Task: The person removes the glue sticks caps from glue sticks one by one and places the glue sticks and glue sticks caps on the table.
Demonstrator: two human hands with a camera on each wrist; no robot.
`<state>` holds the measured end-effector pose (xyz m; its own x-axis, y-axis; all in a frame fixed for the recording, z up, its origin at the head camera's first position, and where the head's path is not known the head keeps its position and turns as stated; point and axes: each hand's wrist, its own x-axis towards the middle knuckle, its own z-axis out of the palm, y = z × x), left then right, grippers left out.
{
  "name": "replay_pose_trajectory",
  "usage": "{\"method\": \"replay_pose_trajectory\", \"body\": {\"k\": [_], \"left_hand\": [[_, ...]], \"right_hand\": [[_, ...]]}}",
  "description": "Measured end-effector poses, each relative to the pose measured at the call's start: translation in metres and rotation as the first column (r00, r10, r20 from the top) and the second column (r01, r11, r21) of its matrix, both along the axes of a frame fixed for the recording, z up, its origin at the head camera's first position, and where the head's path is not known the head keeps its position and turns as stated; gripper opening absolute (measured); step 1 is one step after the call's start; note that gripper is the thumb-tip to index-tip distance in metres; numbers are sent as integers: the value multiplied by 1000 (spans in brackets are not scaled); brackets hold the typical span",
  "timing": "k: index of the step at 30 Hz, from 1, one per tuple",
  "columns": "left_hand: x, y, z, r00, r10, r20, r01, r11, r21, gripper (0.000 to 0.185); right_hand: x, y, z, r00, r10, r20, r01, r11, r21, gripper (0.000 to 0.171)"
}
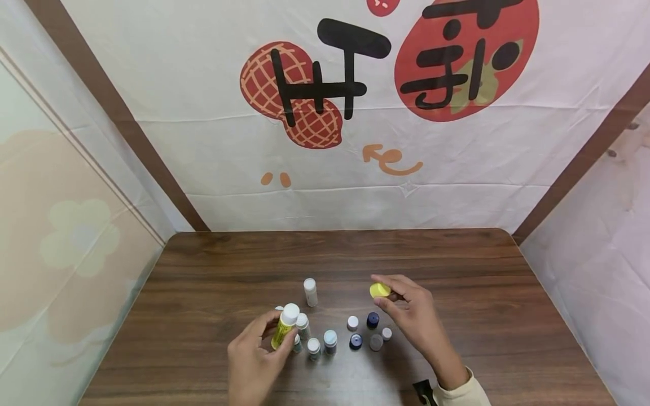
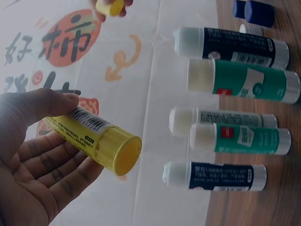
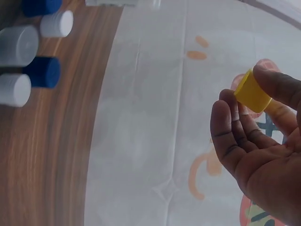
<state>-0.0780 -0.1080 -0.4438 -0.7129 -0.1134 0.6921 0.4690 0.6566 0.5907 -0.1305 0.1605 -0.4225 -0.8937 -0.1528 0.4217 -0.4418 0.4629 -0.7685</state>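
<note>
My left hand (image 1: 254, 355) grips a yellow glue stick (image 2: 89, 136), raised above the table with its white top end uncovered and tilted up. Its label carries a barcode. In my right hand (image 1: 411, 310), held up to the right, thumb and fingers pinch a yellow cap (image 3: 254, 92), apart from the stick. Close beside the left hand, several uncapped glue sticks stand upright, among them a green one (image 2: 256, 87) and a navy one (image 2: 235, 176). The left hand hides part of this group in the head view.
A white-topped glue stick (image 1: 310, 293) stands farther back. Loose caps lie right of the sticks: a white cap (image 1: 352, 323), blue caps (image 1: 373, 320), a translucent grey cap (image 1: 376, 342) and a smaller white cap (image 1: 387, 334). A printed cloth (image 1: 218, 163) hangs behind the wooden table (image 1: 457, 265).
</note>
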Motion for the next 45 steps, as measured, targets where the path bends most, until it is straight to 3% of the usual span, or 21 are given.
{"method": "replay_pose_trajectory", "body": {"k": [8,16,22,27,35,40,45], "left_hand": [[2,-9,-3,999,20,37,-22,998,58,41],[3,-16,-10,997,58,47,-62,996,72,39],[6,-19,-18,990,67,123,-82,990,117,38],[7,-20,-26,980,100,173,-118,989,94,38],[6,-20,-41,968,126,216,-143,987,69,40],[4,-19,-49,955,124,271,-148,986,71,40],[3,-18,-54,936,123,330,-155,985,71,41]], "right_hand": [[-2,12,-7,992,-107,69,104,993,48,44],[-4,20,-19,982,-157,101,148,985,92,42],[-8,23,-39,978,-177,110,157,973,168,40],[-12,25,-55,966,-205,156,145,934,326,40],[-17,27,-74,980,-170,106,81,821,565,33],[-19,26,-84,986,-155,61,93,815,573,29],[-20,24,-90,986,-149,75,78,810,581,26]]}}
